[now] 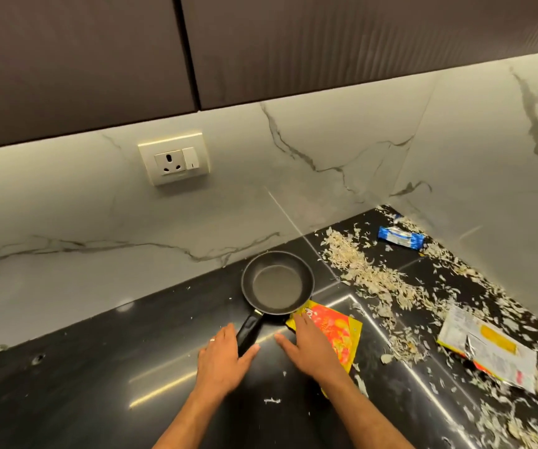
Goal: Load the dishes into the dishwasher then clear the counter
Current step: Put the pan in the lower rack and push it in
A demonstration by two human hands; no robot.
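A small black frying pan (278,285) sits empty on the black counter (99,367), its handle pointing toward me. My left hand (224,354) lies over the end of that handle with the fingers spread and fairly straight. My right hand (309,346) rests flat, fingers extended, on a red and yellow snack wrapper (338,335) just right of the handle. Neither hand grips anything.
Pale vegetable peelings (374,277) are strewn over the counter's right side into the corner. A blue wrapper (400,237) lies near the back corner, a torn silver and yellow packet (487,348) at the right. A wall socket (174,160) sits on the marble backsplash.
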